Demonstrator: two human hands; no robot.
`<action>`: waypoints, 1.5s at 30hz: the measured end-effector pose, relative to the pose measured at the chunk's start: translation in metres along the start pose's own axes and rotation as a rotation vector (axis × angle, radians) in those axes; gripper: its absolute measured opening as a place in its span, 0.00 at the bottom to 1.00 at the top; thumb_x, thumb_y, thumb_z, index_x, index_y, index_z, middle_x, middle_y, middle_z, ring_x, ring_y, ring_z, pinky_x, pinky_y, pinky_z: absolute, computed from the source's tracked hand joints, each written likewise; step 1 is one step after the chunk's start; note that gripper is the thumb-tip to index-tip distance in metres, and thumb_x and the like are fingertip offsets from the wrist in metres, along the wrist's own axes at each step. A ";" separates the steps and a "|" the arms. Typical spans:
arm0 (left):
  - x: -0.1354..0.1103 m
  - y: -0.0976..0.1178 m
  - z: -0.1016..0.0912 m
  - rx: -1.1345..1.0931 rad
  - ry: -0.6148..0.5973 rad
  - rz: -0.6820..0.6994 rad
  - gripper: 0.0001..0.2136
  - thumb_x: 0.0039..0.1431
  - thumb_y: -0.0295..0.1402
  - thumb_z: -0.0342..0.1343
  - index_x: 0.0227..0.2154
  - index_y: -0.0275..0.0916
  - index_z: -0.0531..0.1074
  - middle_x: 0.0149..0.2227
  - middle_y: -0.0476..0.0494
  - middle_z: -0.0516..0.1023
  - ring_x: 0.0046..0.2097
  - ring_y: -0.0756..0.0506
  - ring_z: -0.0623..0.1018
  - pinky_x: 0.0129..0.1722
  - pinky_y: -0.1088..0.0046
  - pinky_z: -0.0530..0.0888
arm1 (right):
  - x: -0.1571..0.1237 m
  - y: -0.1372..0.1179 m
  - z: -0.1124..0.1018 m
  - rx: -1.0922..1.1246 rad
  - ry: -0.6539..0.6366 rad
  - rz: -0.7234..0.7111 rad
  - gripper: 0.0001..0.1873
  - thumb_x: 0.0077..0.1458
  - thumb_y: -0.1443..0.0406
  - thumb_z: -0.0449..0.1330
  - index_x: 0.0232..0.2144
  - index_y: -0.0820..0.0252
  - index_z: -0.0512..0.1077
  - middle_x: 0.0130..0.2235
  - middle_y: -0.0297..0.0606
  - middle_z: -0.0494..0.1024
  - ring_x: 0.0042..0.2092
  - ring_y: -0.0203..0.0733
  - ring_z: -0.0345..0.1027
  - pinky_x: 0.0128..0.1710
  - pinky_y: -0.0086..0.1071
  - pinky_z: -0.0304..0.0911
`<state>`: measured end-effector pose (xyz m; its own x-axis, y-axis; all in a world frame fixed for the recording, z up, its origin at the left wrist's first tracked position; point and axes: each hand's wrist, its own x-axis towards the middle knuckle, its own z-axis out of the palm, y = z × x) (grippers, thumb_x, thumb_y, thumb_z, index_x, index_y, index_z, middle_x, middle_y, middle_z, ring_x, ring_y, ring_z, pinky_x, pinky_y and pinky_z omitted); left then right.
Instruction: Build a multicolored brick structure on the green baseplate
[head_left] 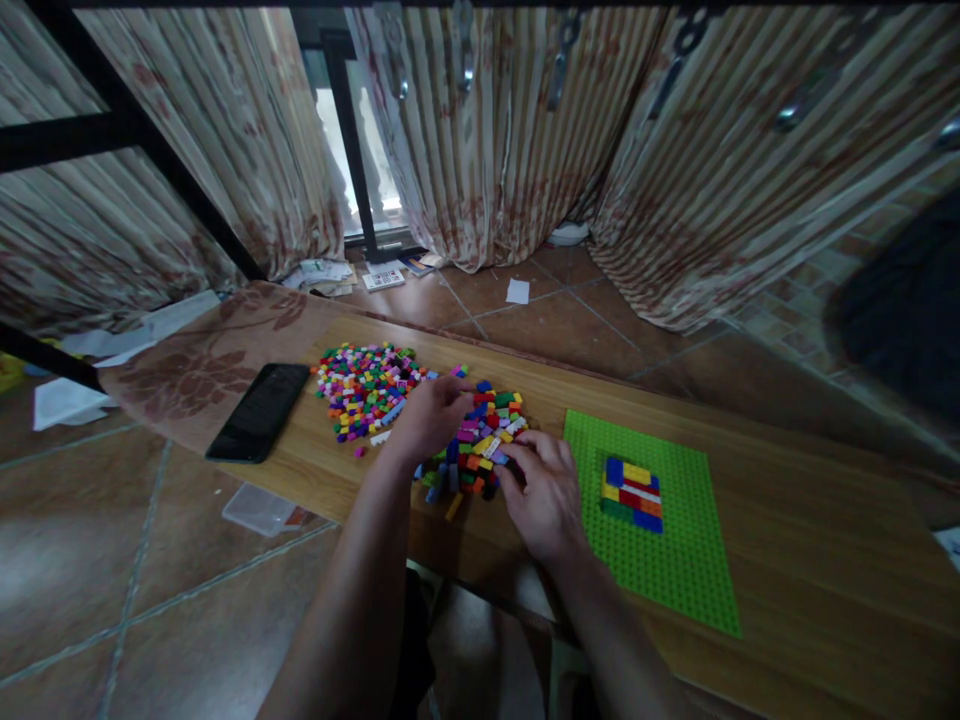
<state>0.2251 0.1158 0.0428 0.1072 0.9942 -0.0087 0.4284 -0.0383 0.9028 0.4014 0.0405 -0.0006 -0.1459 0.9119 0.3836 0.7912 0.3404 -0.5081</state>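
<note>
Bare forearms (349, 590) lead to fingers (526, 457) apparently touching loose bricks (491, 432).

Head camera: 1 view, from the person's own head, facing forward and down.
Bare forearms (364, 590): nearest the lens, reaching in from the bottom edge.
Small multicoloured plastic bricks (491, 447): at middle distance, about the centre, seen from above.
Long brown wooden table (810, 540): aslant, from left of centre to lower right.
Cream-striped floral fabric curtains (495, 140): far side, across the top.
</note>
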 end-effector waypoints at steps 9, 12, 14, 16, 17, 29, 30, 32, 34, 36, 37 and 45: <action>-0.002 0.006 -0.001 -0.120 -0.037 0.013 0.13 0.55 0.36 0.56 0.35 0.32 0.77 0.28 0.49 0.75 0.29 0.51 0.69 0.28 0.78 0.65 | 0.001 -0.003 -0.002 0.148 0.099 0.058 0.07 0.60 0.65 0.57 0.39 0.55 0.75 0.49 0.43 0.72 0.52 0.50 0.62 0.52 0.48 0.62; -0.006 0.015 -0.001 -0.250 -0.105 0.025 0.12 0.55 0.38 0.57 0.35 0.32 0.76 0.30 0.48 0.76 0.29 0.52 0.70 0.29 0.78 0.67 | 0.002 -0.003 -0.009 0.315 0.138 0.102 0.08 0.62 0.64 0.55 0.41 0.56 0.72 0.47 0.42 0.73 0.50 0.47 0.66 0.51 0.45 0.64; -0.010 0.021 0.001 -0.309 -0.202 0.031 0.13 0.56 0.40 0.58 0.33 0.33 0.76 0.29 0.48 0.75 0.29 0.52 0.70 0.29 0.78 0.67 | 0.002 -0.003 -0.013 0.451 0.145 0.148 0.08 0.63 0.63 0.54 0.43 0.56 0.71 0.44 0.41 0.75 0.46 0.44 0.69 0.47 0.40 0.67; -0.013 0.026 0.007 -0.321 -0.316 0.036 0.14 0.57 0.42 0.57 0.31 0.34 0.75 0.27 0.48 0.74 0.28 0.52 0.70 0.28 0.78 0.67 | 0.001 -0.002 -0.017 0.536 0.152 0.179 0.09 0.63 0.63 0.54 0.43 0.56 0.71 0.42 0.39 0.76 0.43 0.42 0.71 0.44 0.38 0.68; -0.015 0.028 0.010 -0.317 -0.368 0.036 0.15 0.58 0.43 0.57 0.30 0.34 0.75 0.26 0.48 0.73 0.27 0.52 0.70 0.27 0.78 0.67 | 0.001 -0.002 -0.018 0.548 0.161 0.177 0.08 0.63 0.63 0.54 0.43 0.56 0.71 0.42 0.39 0.76 0.43 0.41 0.71 0.43 0.37 0.68; -0.021 0.036 0.039 -0.515 -0.486 -0.124 0.15 0.48 0.41 0.66 0.34 0.34 0.75 0.25 0.48 0.76 0.25 0.53 0.73 0.27 0.78 0.71 | -0.001 0.008 -0.037 0.502 0.172 0.092 0.09 0.58 0.64 0.61 0.42 0.54 0.74 0.38 0.36 0.76 0.39 0.40 0.71 0.40 0.35 0.69; -0.021 0.037 0.041 -0.540 -0.480 -0.150 0.16 0.47 0.40 0.67 0.33 0.34 0.75 0.25 0.49 0.76 0.24 0.53 0.74 0.26 0.78 0.71 | -0.002 0.009 -0.038 0.505 0.176 0.094 0.07 0.58 0.63 0.61 0.40 0.54 0.75 0.36 0.35 0.76 0.38 0.40 0.71 0.39 0.35 0.69; -0.023 0.039 0.046 -0.605 -0.461 -0.196 0.17 0.44 0.40 0.69 0.32 0.33 0.74 0.24 0.49 0.76 0.24 0.53 0.74 0.26 0.78 0.71 | -0.003 0.009 -0.041 0.507 0.208 0.100 0.06 0.57 0.63 0.61 0.38 0.54 0.76 0.34 0.34 0.76 0.36 0.39 0.70 0.37 0.34 0.69; -0.024 0.040 0.051 -0.678 -0.441 -0.230 0.17 0.41 0.39 0.71 0.30 0.33 0.75 0.23 0.49 0.76 0.23 0.54 0.74 0.25 0.79 0.71 | -0.004 0.008 -0.043 0.508 0.247 0.096 0.06 0.57 0.64 0.61 0.38 0.54 0.76 0.34 0.34 0.76 0.35 0.38 0.70 0.37 0.34 0.68; -0.024 0.042 0.055 -0.736 -0.430 -0.262 0.17 0.39 0.37 0.72 0.30 0.33 0.75 0.24 0.48 0.77 0.22 0.53 0.74 0.25 0.78 0.72 | -0.005 0.007 -0.045 0.515 0.278 0.090 0.06 0.57 0.65 0.61 0.38 0.54 0.76 0.35 0.34 0.77 0.35 0.38 0.70 0.37 0.33 0.68; -0.025 0.043 0.057 -0.756 -0.430 -0.278 0.17 0.39 0.37 0.72 0.30 0.33 0.76 0.24 0.48 0.78 0.22 0.53 0.74 0.25 0.78 0.72 | -0.005 0.006 -0.047 0.522 0.285 0.091 0.06 0.57 0.65 0.62 0.38 0.54 0.76 0.35 0.34 0.77 0.35 0.37 0.70 0.37 0.33 0.68; -0.025 0.047 0.044 -0.871 -0.385 -0.323 0.13 0.44 0.30 0.69 0.35 0.33 0.78 0.27 0.45 0.79 0.25 0.52 0.76 0.26 0.78 0.74 | -0.013 0.030 -0.074 0.707 0.524 0.384 0.08 0.52 0.61 0.66 0.36 0.55 0.78 0.34 0.34 0.79 0.34 0.37 0.72 0.35 0.33 0.69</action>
<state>0.2817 0.0852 0.0667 0.4508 0.8378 -0.3080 -0.3006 0.4674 0.8314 0.4708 0.0221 0.0363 0.4687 0.8297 0.3032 0.1638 0.2557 -0.9528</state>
